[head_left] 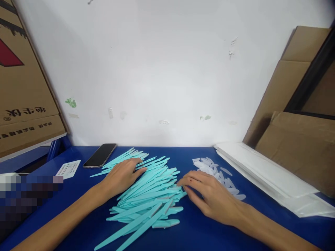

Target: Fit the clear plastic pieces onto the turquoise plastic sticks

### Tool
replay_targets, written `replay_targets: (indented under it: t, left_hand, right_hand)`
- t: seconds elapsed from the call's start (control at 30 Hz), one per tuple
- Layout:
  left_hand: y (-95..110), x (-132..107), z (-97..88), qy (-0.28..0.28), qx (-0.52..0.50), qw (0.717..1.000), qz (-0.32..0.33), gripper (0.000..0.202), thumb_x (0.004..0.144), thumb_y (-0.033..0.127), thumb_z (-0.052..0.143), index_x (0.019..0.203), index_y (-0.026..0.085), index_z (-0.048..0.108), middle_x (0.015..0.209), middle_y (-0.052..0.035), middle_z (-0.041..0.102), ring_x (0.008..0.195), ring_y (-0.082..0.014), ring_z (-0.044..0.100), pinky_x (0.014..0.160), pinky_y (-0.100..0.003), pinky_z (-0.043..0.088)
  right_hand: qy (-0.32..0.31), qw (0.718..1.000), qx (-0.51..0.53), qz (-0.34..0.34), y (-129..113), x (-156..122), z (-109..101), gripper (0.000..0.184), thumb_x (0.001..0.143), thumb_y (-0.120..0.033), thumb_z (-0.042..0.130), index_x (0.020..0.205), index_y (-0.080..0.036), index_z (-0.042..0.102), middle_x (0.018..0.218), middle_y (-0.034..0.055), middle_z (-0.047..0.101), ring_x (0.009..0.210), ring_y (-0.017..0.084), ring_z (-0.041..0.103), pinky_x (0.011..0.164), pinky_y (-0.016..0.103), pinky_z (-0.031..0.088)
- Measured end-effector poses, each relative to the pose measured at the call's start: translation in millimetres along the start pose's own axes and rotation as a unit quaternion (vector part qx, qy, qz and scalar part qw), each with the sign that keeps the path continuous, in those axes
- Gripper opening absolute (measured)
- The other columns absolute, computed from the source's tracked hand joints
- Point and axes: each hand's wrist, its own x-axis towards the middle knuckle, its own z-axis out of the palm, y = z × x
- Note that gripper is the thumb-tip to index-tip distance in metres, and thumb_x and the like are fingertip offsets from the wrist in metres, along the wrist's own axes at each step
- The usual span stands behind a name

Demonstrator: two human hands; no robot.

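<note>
A loose heap of slim turquoise eyebrow razors (pixel 146 195) lies across the middle of the table, most with their blade ends to the right. My left hand (pixel 125 174) rests over the heap's upper left side, thumb and index finger apart, with razors showing between them. Its other fingers are hidden. At the heap's right edge my right hand (pixel 206 195) has thumb and fingertips drawn together at the end of an eyebrow razor. Behind and to the right of that hand is a pile of translucent blade caps (pixel 209 167), partly covered by it.
A phone (pixel 101 156) and a white printed card (pixel 68 169) lie at the left of the blue table (pixel 86 223). White flat sheets or bags (pixel 267 174) lie at the right. Cardboard boxes (pixel 26 87) stand at both sides, and a white wall (pixel 162 69) closes the back.
</note>
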Motion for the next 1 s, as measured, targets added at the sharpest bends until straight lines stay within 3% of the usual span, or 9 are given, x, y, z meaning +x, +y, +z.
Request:
replay_targets:
  t: [0.3,0.7,0.87,1.0]
  left_hand:
    - [6,1,-6.3,-0.028,0.000,1.000,0.003,0.031,0.096,0.045,0.045,0.108,0.022,0.062,0.096,-0.0091,0.072,0.090,-0.0304,0.068,0.068,-0.034,0.044]
    - [-3,5,2.3,-0.015,0.038,0.999,0.017,0.029,0.098,0.042,0.038,0.091,0.022,0.057,0.094,-0.0115,0.070,0.086,-0.0301,0.066,0.072,-0.037,0.044]
    - [-2,3,-11.3,0.007,0.032,0.999,0.014,0.029,0.100,0.043,0.034,0.095,0.022,0.054,0.097,-0.0102,0.068,0.087,-0.0289,0.065,0.072,-0.036,0.043]
    - [6,-5,-28.3,0.014,-0.031,0.999,0.043,0.035,0.102,0.051,0.032,0.102,0.023,0.053,0.092,-0.0055,0.066,0.082,-0.0250,0.062,0.072,-0.034,0.042]
  right_hand:
    - [-0.008,1.000,-0.005,-0.003,0,0,0,0.025,0.099,-0.011,0.046,0.114,-0.020,0.064,0.103,0.0076,0.068,0.091,0.020,0.065,0.083,0.037,0.054]
    - [-0.003,1.000,-0.017,-0.009,1,-1,1,0.024,0.099,-0.011,0.047,0.112,-0.020,0.065,0.102,0.0080,0.069,0.088,0.020,0.066,0.081,0.037,0.055]
    - [0.078,0.996,-0.026,0.024,4,0,1,0.027,0.099,-0.013,0.047,0.118,-0.023,0.063,0.106,0.0088,0.069,0.097,0.023,0.066,0.085,0.040,0.056]
    - [0.164,0.982,-0.021,0.088,2,2,-5,0.035,0.101,-0.022,0.048,0.135,-0.026,0.054,0.137,0.0121,0.055,0.122,0.027,0.057,0.099,0.046,0.053]
